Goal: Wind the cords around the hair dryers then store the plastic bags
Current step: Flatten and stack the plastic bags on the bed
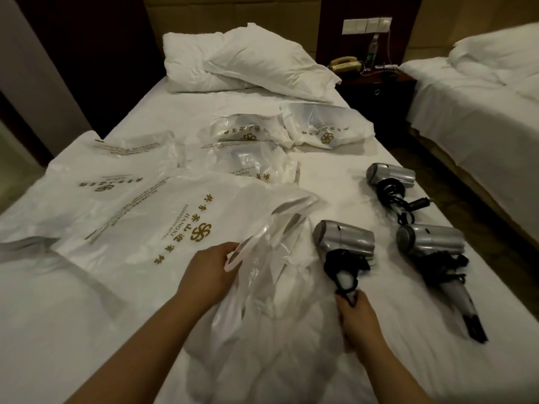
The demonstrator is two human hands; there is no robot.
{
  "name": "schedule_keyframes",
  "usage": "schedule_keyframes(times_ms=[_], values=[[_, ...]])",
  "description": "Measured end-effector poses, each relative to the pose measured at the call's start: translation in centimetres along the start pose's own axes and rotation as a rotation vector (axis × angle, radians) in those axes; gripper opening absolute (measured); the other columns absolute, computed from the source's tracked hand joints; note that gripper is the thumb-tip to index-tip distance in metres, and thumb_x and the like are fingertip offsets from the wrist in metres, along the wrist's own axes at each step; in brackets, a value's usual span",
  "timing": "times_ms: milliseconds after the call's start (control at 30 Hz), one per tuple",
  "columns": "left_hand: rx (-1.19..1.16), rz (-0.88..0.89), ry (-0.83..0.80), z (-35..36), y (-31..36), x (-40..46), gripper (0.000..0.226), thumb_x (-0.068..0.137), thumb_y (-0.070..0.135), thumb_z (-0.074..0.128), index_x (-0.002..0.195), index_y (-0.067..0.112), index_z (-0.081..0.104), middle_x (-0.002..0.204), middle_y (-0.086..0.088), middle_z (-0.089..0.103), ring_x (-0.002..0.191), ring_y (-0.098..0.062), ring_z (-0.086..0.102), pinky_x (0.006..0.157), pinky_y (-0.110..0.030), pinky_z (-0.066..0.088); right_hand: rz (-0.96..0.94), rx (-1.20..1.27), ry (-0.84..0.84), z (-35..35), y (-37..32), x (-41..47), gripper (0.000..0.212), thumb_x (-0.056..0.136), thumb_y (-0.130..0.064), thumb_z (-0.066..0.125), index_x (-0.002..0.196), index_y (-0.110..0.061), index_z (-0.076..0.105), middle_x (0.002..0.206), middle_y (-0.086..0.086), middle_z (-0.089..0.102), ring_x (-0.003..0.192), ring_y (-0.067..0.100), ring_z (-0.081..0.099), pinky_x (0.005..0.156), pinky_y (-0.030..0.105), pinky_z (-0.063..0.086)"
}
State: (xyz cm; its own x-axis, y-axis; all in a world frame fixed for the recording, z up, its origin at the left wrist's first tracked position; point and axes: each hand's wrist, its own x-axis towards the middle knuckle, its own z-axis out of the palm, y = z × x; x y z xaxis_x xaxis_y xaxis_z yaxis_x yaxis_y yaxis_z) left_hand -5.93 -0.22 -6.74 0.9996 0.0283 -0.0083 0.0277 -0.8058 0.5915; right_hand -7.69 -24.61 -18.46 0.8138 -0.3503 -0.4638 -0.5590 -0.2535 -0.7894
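Gripping the handle of a silver hair dryer (344,243) w/ cord wound round it, the right hand (357,319) has fingers curled. Left hand (207,272) pinches the loop of a plastic bag (262,287) on the bed (335,176). Two more dryers (431,240) lie just right.

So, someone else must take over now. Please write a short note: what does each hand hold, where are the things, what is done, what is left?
Left hand: grips the handle of an open plastic bag.
Right hand: grips the handle end of the nearest hair dryer.
Two other hair dryers lie on the bed to the right.
Done: all three cords look wound. Three filled bags lie further up.
Left: probably bag these dryers, then store the bags.
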Motion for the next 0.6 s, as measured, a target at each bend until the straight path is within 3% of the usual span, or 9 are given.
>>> schedule_keyframes(times_ms=[67, 167, 233, 300, 467, 600], values=[[0.084, 0.03, -0.011, -0.1, -0.3, -0.8, 0.029, 0.097, 0.033, 0.042, 0.114, 0.03, 0.065, 0.1, 0.0, 0.07, 0.088, -0.017, 0.062, 0.065, -0.023, 0.039, -0.006, 0.023, 0.028, -0.2, 1.1, -2.6, 0.028, 0.091, -0.031, 0.055, 0.105, -0.008, 0.05, 0.096, 0.017, 0.059, 0.084, 0.032, 0.057, 0.072, 0.039, 0.046], [0.231, 0.041, -0.018, -0.1, -0.3, -1.6, 0.029, 0.098, 0.034, 0.04, 0.117, 0.034, 0.062, 0.104, 0.0, 0.068, 0.094, -0.019, 0.061, 0.068, -0.024, 0.039, -0.066, 0.075, 0.069, -0.4, 2.3, -5.9, 0.028, 0.094, -0.033, 0.051, 0.091, -0.006, 0.052, 0.078, 0.011, 0.056, 0.067, 0.022, 0.051, 0.066, 0.034, 0.042], [0.262, 0.045, -0.005, -0.4, -0.1, -2.0, 0.029, 0.099, 0.035, 0.039, 0.116, 0.032, 0.061, 0.105, -0.001, 0.067, 0.096, -0.02, 0.06, 0.07, -0.025, 0.043, -0.086, 0.069, 0.09, 0.0, 2.5, -8.2, 0.024, 0.096, -0.03, 0.048, 0.096, -0.007, 0.052, 0.071, 0.003, 0.052, 0.063, 0.018, 0.048, 0.061, 0.028, 0.04], [0.255, 0.053, -0.002, -0.7, 0.0, -2.3, 0.028, 0.098, 0.034, 0.039, 0.114, 0.028, 0.062, 0.104, -0.002, 0.067, 0.095, -0.021, 0.06, 0.073, -0.027, 0.047, -0.089, 0.099, 0.137, 0.9, 2.6, -9.9, 0.028, 0.093, -0.029, 0.052, 0.102, -0.003, 0.053, 0.07, 0.006, 0.052, 0.068, 0.026, 0.051, 0.065, 0.03, 0.036], [0.291, 0.136, -0.005, -1.5, 0.4, -3.3, 0.027, 0.097, 0.036, 0.041, 0.118, 0.026, 0.055, 0.105, -0.004, 0.067, 0.092, -0.023, 0.061, 0.076, -0.035, 0.052, -0.19, 0.007, 0.013, 3.7, 0.8, -14.0, 0.038, 0.092, -0.033, 0.056, 0.124, -0.016, 0.047, 0.101, 0.008, 0.061, 0.108, 0.029, 0.058, 0.07, 0.023, 0.033], [0.426, 0.169, -0.09, -2.4, 0.6, -5.0, 0.056, 0.096, 0.037, 0.046, 0.147, 0.031, 0.026, 0.126, -0.007, 0.058, 0.11, -0.026, 0.056, 0.08, -0.029, 0.045, -0.363, -0.15, -0.17, 6.5, -1.0, -16.1, 0.04, 0.094, -0.036, 0.052, 0.13, -0.022, 0.044, 0.12, 0.003, 0.062, 0.112, 0.022, 0.057, 0.073, 0.018, 0.035]])
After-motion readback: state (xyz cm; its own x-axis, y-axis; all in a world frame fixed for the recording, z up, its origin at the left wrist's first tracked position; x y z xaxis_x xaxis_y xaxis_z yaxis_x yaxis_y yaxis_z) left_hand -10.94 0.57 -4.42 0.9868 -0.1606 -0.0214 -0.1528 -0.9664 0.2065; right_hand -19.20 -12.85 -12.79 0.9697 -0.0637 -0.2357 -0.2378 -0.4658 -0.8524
